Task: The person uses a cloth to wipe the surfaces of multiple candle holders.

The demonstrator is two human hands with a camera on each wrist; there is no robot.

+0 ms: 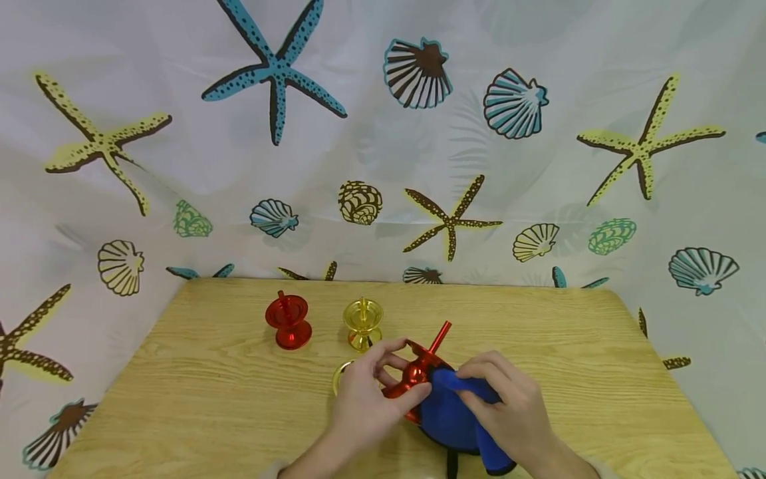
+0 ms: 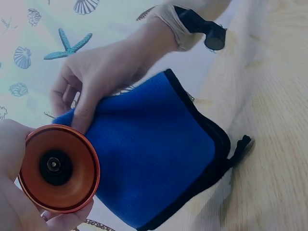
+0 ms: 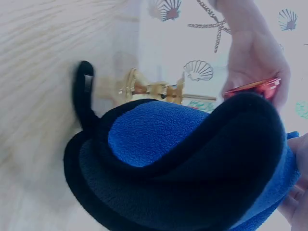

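My left hand (image 1: 366, 399) grips a tilted red metallic candlestick (image 1: 415, 374) by its middle, its thin spike pointing up and right. In the left wrist view, the round hollow underside of that candlestick (image 2: 79, 163) faces the camera. Between thumb and fingers, my right hand (image 1: 514, 407) pinches a blue cloth (image 1: 450, 414) with black edging and a black loop. The cloth lies against the candlestick's right side and hangs down below it. In the right wrist view, folded cloth (image 3: 154, 130) covers much of the candlestick.
On the wooden table (image 1: 203, 399), a second red candlestick (image 1: 293, 334) stands upright at the back left. Beside it is a gold candlestick (image 1: 362, 318). Another gold piece (image 1: 338, 380) is mostly hidden behind my left hand. A shell-and-starfish-patterned curtain (image 1: 359, 146) hangs behind the table.
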